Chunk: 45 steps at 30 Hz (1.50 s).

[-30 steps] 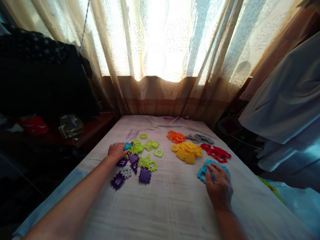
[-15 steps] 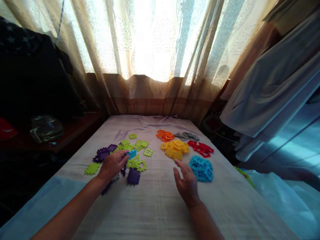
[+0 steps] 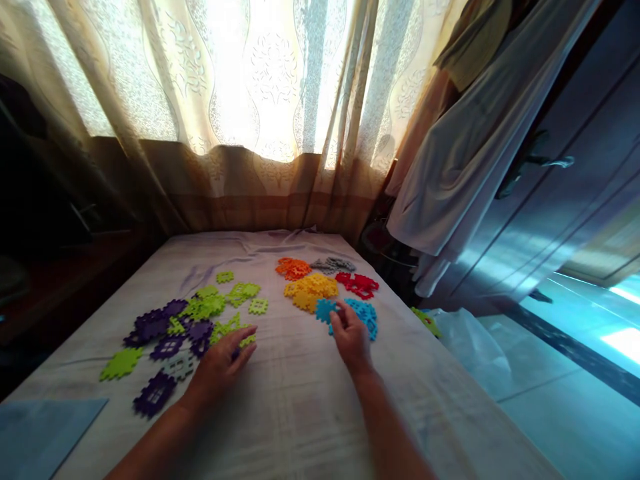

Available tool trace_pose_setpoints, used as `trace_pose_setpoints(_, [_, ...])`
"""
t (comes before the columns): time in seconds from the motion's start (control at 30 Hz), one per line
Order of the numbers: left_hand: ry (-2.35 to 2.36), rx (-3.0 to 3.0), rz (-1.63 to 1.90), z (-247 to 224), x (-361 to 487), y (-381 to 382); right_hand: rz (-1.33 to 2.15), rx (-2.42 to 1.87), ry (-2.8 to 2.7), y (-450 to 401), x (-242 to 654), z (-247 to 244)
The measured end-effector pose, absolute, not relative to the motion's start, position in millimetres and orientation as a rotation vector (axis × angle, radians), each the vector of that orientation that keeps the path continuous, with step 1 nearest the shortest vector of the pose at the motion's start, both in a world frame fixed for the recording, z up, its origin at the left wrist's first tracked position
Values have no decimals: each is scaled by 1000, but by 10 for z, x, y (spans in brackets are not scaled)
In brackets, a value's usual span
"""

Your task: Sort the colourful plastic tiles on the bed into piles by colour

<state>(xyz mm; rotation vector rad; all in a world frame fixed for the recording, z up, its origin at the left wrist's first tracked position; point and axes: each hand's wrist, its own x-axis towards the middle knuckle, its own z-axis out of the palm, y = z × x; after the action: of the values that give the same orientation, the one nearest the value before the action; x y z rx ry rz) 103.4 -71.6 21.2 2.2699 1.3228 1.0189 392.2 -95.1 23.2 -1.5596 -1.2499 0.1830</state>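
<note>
My right hand (image 3: 353,341) pinches a blue interlocking plastic tile (image 3: 325,311) at the left side of the blue tile pile (image 3: 369,316). Its fingers cover part of the pile. My left hand (image 3: 223,363) is open, thumb and fingers apart, low over the left group and partly hiding it. Nearest to it are lime green tiles (image 3: 231,325). Purple tiles (image 3: 155,395) and a grey tile (image 3: 179,365) lie to its left, mixed with more lime green ones (image 3: 205,305).
Beyond my right hand lie yellow (image 3: 311,291), orange (image 3: 293,268), grey (image 3: 333,265) and red (image 3: 357,284) tile piles. A light sheet (image 3: 290,413) covers the surface. Curtains (image 3: 270,173) hang behind; clothes (image 3: 440,180) hang at the right, near a door (image 3: 530,200).
The blue tile has passed from my left hand to my right, which has moved to the blue pile. My left hand has opened and drawn nearer. The view has turned right.
</note>
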Motion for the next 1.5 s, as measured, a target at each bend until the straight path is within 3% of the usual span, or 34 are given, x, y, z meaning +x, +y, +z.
trace_pose_setpoints(0.23, [1557, 2464, 1133, 51, 283, -836, 22, -2020, -1118, -899, 4655, 189])
trace_pose_setpoints(0.4, [1670, 2591, 948, 75, 36, -843, -319, -1971, -1131, -927, 4705, 107])
trace_pose_setpoints(0.53, [1546, 2766, 632, 82, 221, -827, -396, -1757, -1310, -848, 4373, 192])
trace_pose_setpoints(0.73, [1415, 2822, 529, 66, 473, -752, -162, -1401, -1875, -596, 3298, 173])
trace_pose_setpoints(1.23, [2021, 2618, 848, -40, -254, -806, 256, -1805, -1930, 651, 2215, 69])
trace_pose_setpoints(1.5, [2536, 1983, 757, -157, -739, -595, 338, -1324, -2107, 819, 1847, -86])
